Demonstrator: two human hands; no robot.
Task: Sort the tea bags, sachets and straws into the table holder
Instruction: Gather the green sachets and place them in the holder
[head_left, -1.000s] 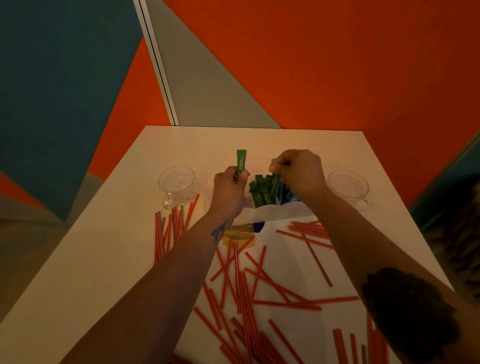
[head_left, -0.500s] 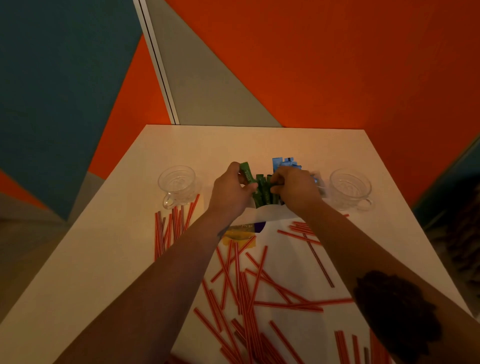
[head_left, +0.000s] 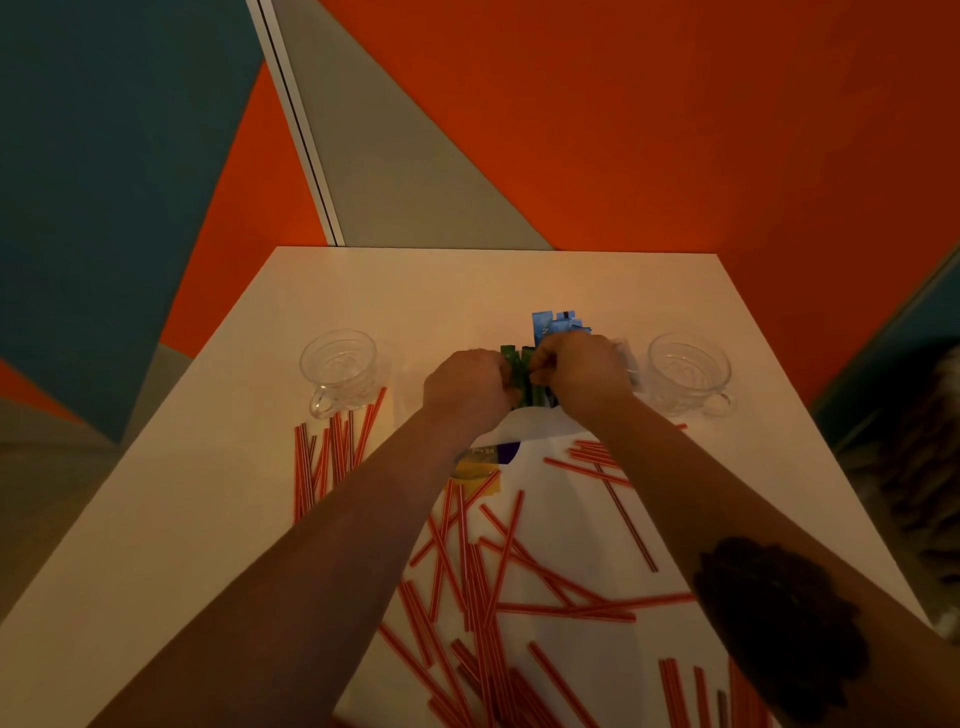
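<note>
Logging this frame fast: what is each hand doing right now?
Left hand: fingers curled, pinching the green sachets.
Right hand: fingers curled on the same green sachets, in front of the blue sachets.

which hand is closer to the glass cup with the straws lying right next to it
Left. The left hand is a short way to the right of that glass cup, at the green sachets. The right hand is farther right, beyond the sachets.
</note>
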